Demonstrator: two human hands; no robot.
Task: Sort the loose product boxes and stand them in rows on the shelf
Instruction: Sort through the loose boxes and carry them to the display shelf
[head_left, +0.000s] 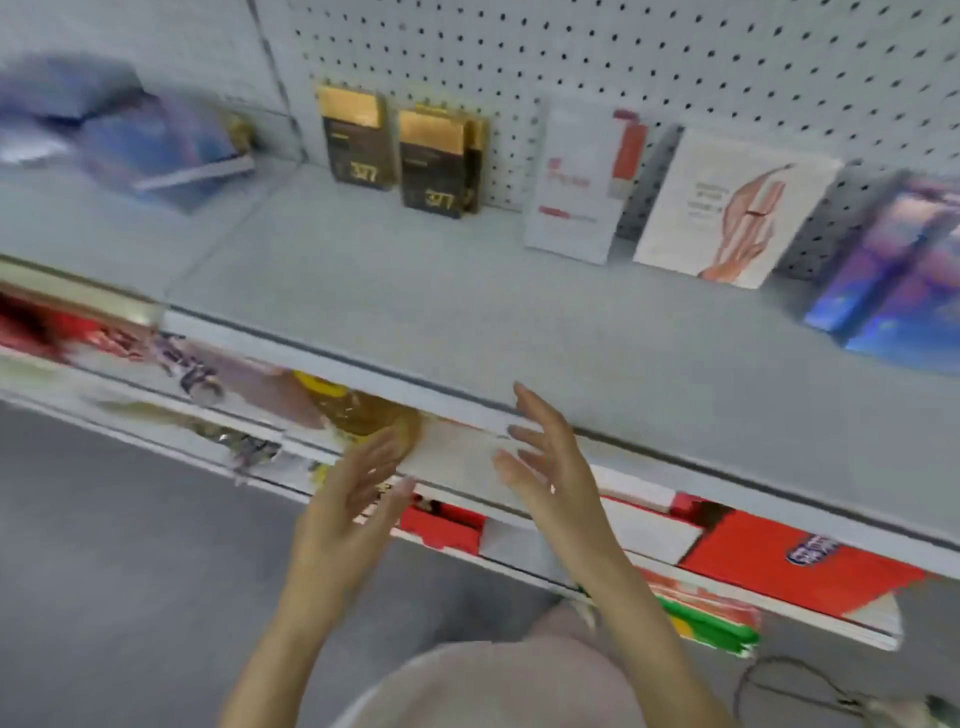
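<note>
Head view:
- The left hand (353, 499) and the right hand (545, 467) are raised in front of the front edge of the grey shelf (415, 291). Their palms face each other, the fingers are spread and straight, and they hold nothing. They are apart from each other.
- The right hand's fingertips reach over the shelf's front rail. The left hand is lower, in front of the lower shelf (519, 467).
- A black-and-gold box (354, 136) stands upright at the back of the shelf, against the pegboard (675, 62).
- Just to its right stands a pair of black-and-gold boxes (435, 158), one partly behind the other.
- Further right a white box with red lettering (571, 182) stands upright. A red-and-white box (629, 148) is partly hidden behind it.
- Beside that, a white box with a hand drawing (727, 208) stands tilted, near the pegboard.
- At the far right, blue-purple boxes (893, 265) stand close together, blurred.
- On the neighbouring section at far left are blue packs (156, 140), too blurred to tell how they lie.
- The lower shelf holds a yellow bottle (358, 410) and red packs (795, 556).
- A cable (779, 680) lies on the grey floor (130, 519) at lower right.
</note>
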